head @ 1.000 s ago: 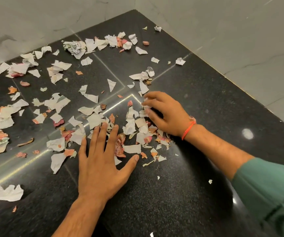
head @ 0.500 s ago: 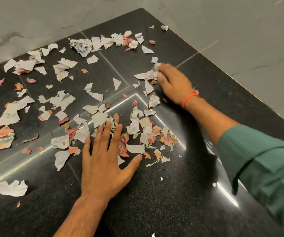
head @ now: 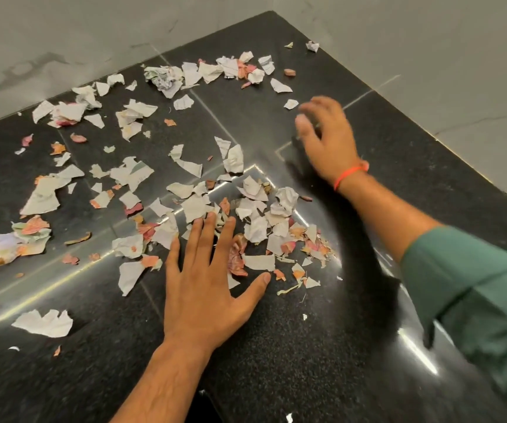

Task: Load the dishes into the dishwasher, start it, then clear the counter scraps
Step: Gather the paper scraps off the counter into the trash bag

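Observation:
Torn white paper bits and pink-orange peel scraps lie scattered over the black granite counter (head: 276,361). A denser heap of scraps (head: 264,227) sits in the middle. My left hand (head: 206,282) lies flat on the counter, fingers straight, its fingertips against the heap's left side and its thumb spread to the right. My right hand (head: 327,138), with an orange thread at the wrist, hovers blurred over the counter beyond the heap, fingers loosely spread and holding nothing. Just past its fingertips lies a small white scrap (head: 290,103).
Grey marble walls (head: 429,56) meet in a corner at the counter's far end. More scraps line the back edge (head: 185,76) and the left side (head: 20,239). One larger white piece (head: 44,323) lies alone at near left.
My right hand swept scraps into the central heap, then moved away toward the far corner. My left hand has stayed flat in place. The heap has gained a few paper pieces.

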Demonstrator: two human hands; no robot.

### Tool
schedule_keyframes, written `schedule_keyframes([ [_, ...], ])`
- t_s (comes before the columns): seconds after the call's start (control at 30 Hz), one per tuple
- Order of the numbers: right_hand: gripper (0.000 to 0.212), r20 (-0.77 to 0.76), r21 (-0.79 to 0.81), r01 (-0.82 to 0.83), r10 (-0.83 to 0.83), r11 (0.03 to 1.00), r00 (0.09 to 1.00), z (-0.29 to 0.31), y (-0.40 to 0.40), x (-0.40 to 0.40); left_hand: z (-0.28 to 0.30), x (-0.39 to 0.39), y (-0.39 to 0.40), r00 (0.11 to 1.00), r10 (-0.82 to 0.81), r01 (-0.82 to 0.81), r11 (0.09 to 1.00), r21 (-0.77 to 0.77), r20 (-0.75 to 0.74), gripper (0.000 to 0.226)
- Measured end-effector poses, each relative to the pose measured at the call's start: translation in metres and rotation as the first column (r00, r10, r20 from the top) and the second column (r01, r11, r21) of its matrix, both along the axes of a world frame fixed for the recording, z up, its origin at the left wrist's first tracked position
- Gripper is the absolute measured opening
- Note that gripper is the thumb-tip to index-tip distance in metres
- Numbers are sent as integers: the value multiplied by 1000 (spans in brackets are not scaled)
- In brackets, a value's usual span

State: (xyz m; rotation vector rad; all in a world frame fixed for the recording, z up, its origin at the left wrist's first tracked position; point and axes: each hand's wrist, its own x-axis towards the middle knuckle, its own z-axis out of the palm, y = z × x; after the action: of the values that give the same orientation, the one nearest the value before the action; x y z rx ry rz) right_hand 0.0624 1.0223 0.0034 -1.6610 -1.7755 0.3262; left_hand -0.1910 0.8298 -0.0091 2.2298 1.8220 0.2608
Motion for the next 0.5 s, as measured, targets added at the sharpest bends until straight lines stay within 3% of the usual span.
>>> schedule_keyframes([
  [0.1,67,162,-229,118,-82,966,983,-3,45,19,-1,0,-1,1000,0,0,1000,3,14,98],
  [0.2,80,291,-271,26,56,962,955,-5,56,14,0,0,-1,1000,3,-3,1000,8,17,97],
  [0.37,55,235,-306,-277,354,911,905,5,9,-9,0,1,0,1000,1,-1,1000,0,6,98],
  [0.5,56,162,-283,-437,492,854,856,4,-48,-31,1,1,0,1000,8,-8,1000,1,-8,98],
])
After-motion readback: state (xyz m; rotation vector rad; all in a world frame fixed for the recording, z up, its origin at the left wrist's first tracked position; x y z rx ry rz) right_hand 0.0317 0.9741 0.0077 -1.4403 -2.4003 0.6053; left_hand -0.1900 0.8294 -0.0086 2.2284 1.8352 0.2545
